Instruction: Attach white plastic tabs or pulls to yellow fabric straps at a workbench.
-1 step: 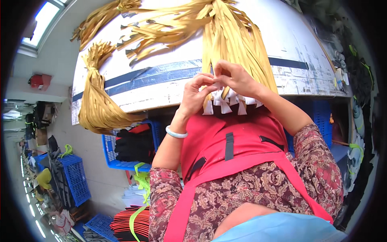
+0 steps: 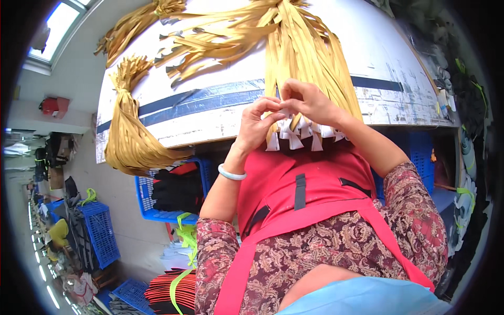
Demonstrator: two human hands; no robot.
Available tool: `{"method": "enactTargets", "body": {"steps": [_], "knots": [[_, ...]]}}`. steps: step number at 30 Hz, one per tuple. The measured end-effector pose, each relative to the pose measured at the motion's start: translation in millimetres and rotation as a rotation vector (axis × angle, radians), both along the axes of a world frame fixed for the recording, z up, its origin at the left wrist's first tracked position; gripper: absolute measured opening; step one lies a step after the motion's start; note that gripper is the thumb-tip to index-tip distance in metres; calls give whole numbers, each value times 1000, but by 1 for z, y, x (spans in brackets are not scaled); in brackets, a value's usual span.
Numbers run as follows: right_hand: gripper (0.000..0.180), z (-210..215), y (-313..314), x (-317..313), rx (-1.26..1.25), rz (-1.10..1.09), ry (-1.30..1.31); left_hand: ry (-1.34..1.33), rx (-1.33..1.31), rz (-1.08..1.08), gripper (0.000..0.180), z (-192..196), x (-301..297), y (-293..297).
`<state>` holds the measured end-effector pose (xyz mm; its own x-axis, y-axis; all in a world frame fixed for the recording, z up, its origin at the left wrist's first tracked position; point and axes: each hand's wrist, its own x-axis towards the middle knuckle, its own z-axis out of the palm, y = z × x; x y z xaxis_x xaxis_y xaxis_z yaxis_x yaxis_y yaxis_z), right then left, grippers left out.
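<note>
A thick bunch of golden-yellow zippers (image 2: pixel 310 58) hangs over the near edge of the table, and their white ends (image 2: pixel 294 140) dangle in front of my red apron. My left hand (image 2: pixel 254 123) has its thumb and fingertips pinched together at one zipper's white end. Facing it, my right hand (image 2: pixel 312 102) is closed too, its curled fingers pinching the same small end. The two sets of fingertips meet. What lies exactly between them is mostly hidden by the fingers.
Another tied zipper bundle (image 2: pixel 125 121) droops over the table's left edge, and more lie at the back. Blue tape crosses the white table (image 2: pixel 210 123). Below stands a blue crate (image 2: pixel 170 214) with black cloth. Orange-edged black pieces (image 2: pixel 170 291) are stacked lower left.
The view has shifted very slightly, so everything sits a few pixels to the right and lower. Both hands keep the same pinched pose.
</note>
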<state>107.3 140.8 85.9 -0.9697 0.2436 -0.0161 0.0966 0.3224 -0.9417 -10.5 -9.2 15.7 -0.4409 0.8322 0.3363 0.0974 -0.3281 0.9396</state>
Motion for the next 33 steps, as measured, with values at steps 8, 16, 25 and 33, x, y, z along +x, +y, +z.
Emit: {"method": "enactTargets", "body": {"steps": [8, 16, 25, 33], "knots": [[17, -9, 32, 12, -56, 289, -232, 110, -190, -7, 6, 14, 9, 3], [20, 1, 21, -5, -358, 82, 65, -249, 88, 15, 26, 21, -5, 18], [27, 5, 25, -14, -410, 231, -105, -488, 45, -209, 27, 29, -27, 2], [11, -11, -3, -13, 277, -84, 146, -40, -56, 224, 12, 33, 3, 5]]}}
